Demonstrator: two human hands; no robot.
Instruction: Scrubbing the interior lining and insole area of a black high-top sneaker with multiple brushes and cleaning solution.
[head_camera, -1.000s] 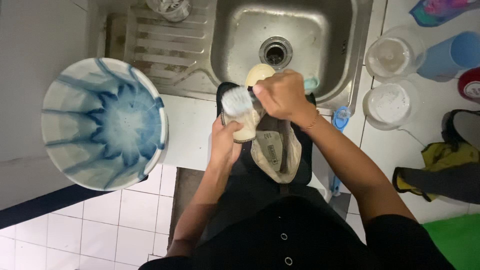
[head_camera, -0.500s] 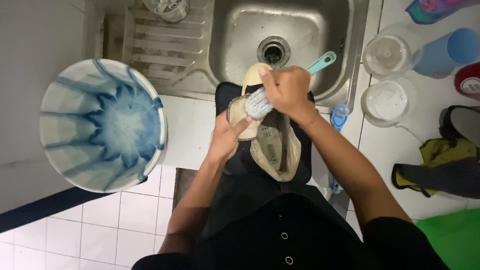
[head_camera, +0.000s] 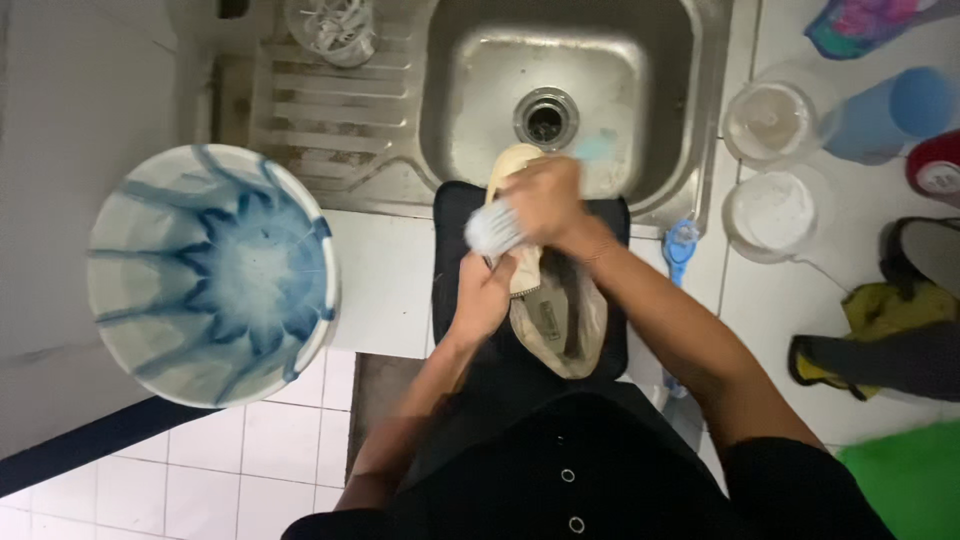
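Note:
A beige slip-on shoe (head_camera: 553, 318) lies toe-first over the front rim of a steel sink (head_camera: 480, 100), above a black mat (head_camera: 455, 215). My left hand (head_camera: 484, 297) grips the shoe's left side near its middle. My right hand (head_camera: 545, 203) is closed around a scrubbing brush (head_camera: 492, 229) with white bristles and a light blue handle, pressed on the shoe's upper. The brush is blurred with motion. The shoe's toe is partly hidden behind my right hand.
A large blue-and-white bucket (head_camera: 210, 275) stands at the left. Right of the sink are two clear tubs (head_camera: 772, 160), a blue cup (head_camera: 880, 115), a small blue brush (head_camera: 680, 250) and dark shoes with yellow cloth (head_camera: 890, 330). The drainboard (head_camera: 320, 110) lies at the back left.
My right hand has kept scrubbing, sliding the brush left and down across the shoe's upper. My left hand still holds the shoe in the same place.

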